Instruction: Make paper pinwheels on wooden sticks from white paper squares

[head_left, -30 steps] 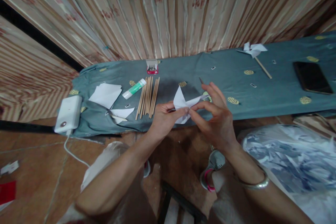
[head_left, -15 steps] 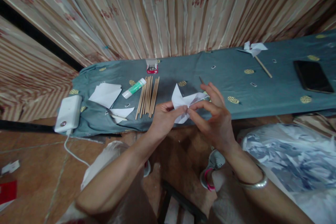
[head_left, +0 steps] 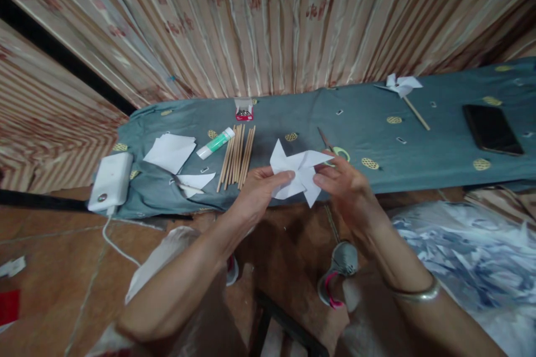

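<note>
A white paper pinwheel [head_left: 298, 170] with several folded points is held up over the front edge of the cloth-covered table. My left hand [head_left: 264, 187] is closed on its left side, the thumb lying on top near the middle. On the right side, my right hand [head_left: 345, 184] pinches the paper between thumb and fingers. Green-handled scissors [head_left: 342, 153] lie just behind my right hand, partly hidden by it. Left of the pinwheel, several wooden sticks [head_left: 237, 157] lie beside a glue stick [head_left: 215, 143]. An open small red box [head_left: 244, 110] holds small metal pieces.
White paper sheets [head_left: 170, 152], a cut paper piece [head_left: 195, 182] with a blade on it and a white power bank [head_left: 110, 182] are at the left. A finished pinwheel [head_left: 402, 86] on a stick and a black phone [head_left: 493, 129] lie at the right.
The pinwheel has opened out flatter and faces up. My right hand has moved from its centre to its right side. More of the scissors shows.
</note>
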